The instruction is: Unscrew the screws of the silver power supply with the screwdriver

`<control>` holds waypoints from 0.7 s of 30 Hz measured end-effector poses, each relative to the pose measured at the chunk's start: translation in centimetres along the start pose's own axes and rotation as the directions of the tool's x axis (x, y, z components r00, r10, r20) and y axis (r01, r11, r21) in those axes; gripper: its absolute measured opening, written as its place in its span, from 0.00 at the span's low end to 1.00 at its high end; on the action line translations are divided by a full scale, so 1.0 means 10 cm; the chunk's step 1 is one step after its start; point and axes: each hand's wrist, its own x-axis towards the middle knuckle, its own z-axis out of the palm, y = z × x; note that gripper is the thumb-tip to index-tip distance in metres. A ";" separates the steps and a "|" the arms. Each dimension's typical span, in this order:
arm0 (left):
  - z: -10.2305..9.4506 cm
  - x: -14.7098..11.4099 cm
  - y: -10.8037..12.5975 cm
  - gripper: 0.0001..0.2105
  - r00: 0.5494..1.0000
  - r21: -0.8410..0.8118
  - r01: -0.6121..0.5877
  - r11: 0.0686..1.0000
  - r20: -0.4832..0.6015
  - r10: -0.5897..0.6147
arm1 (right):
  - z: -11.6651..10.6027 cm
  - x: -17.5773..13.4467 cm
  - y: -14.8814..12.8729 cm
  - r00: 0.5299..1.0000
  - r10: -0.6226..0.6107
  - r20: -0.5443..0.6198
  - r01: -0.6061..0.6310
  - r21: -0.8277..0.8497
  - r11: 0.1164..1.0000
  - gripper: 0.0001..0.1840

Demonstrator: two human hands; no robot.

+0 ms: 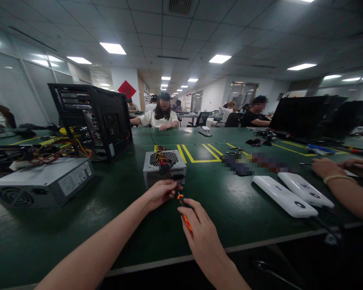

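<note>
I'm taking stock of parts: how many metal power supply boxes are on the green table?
2: the middle box by the left hand, and the left box near the black computer case. More may be hidden behind the case.

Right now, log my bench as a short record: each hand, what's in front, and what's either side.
right hand: gripping an orange-and-black screwdriver
left hand: fingertips near the screwdriver's tip; whether they hold anything is unclear
front: metal power supply, bundled cables on top
left side: second power supply, black computer case farther back
right side: two white devices
</note>
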 end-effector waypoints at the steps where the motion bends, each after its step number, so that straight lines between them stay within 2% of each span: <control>1: 0.00 0.00 0.00 0.06 1.000 0.001 0.001 1.000 0.001 -0.001 | 0.00 0.00 0.01 0.999 -0.032 -0.007 0.032 -0.023 0.999 0.15; 5: -0.01 0.00 -0.01 0.06 1.000 0.010 -0.002 1.000 0.009 0.002 | -0.01 0.02 0.00 0.998 -0.059 -0.003 0.059 -0.048 0.997 0.16; 11: -0.02 0.02 -0.02 0.07 0.999 0.004 -0.021 1.000 0.024 0.021 | 0.02 0.00 -0.02 0.995 0.079 0.054 -0.071 -0.126 0.989 0.16; 17: -0.01 0.01 -0.01 0.07 1.000 0.029 -0.012 1.000 0.000 0.012 | 0.03 -0.02 -0.01 0.999 0.046 0.030 -0.042 -0.123 0.992 0.12; 21: 0.01 -0.01 0.00 0.09 1.000 0.043 0.003 0.999 0.002 -0.003 | 0.01 -0.02 -0.01 0.999 0.035 0.035 -0.030 -0.126 0.992 0.14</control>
